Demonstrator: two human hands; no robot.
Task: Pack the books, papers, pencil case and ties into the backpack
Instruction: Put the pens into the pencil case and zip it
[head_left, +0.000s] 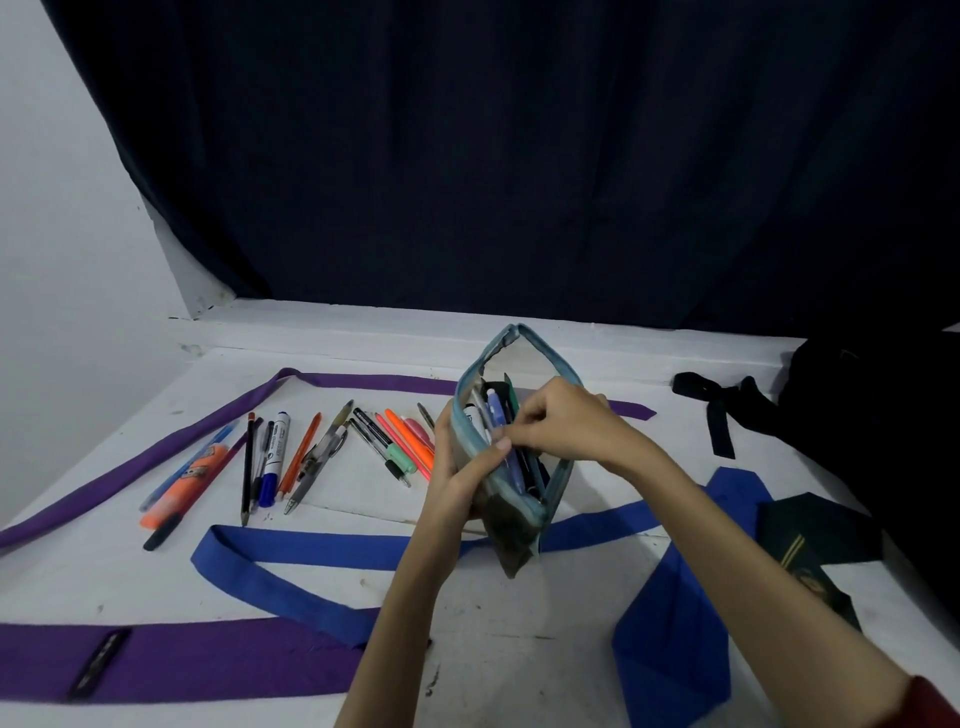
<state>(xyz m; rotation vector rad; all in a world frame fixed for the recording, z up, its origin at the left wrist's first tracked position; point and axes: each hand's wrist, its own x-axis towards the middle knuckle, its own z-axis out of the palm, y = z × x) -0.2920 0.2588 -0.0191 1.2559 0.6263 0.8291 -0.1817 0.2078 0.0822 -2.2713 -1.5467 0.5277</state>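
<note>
Head view: I see my left hand (457, 467) gripping the near-left side of the pencil case (511, 457), thumb curled over its light-blue zipper edge, holding it upright and wide open just above the white counter (332, 499). My right hand (561, 421) comes in from 4 o'clock and sits over the case's mouth, fingertips pinched together on the pens standing inside — a blue pen (497, 415) and a white marker are what I can make out there; exactly which one the fingers hold I cannot tell.

At 9 o'clock from the case, loose pens (291, 457) lie in a row on the counter: an orange highlighter, a dark pencil, a blue-capped marker, an orange pen, a clear pen, then black, green and pink ones close beside my left hand.

A purple tie (171, 447) runs from 11 o'clock behind the pens down toward 8 o'clock, and its wide end with a black label lies at 7 o'clock near the frame's bottom edge. A blue tie (322, 551) loops across the counter under my forearms, its broad end at 5 o'clock.

At 3 o'clock a black backpack (872, 415) sits at the counter's right edge, with a black strap lying toward the case. Just in front of it, at 4 o'clock, a dark green booklet (810, 530) rests partly on the blue tie. A dark curtain (519, 156) hangs behind the counter.
</note>
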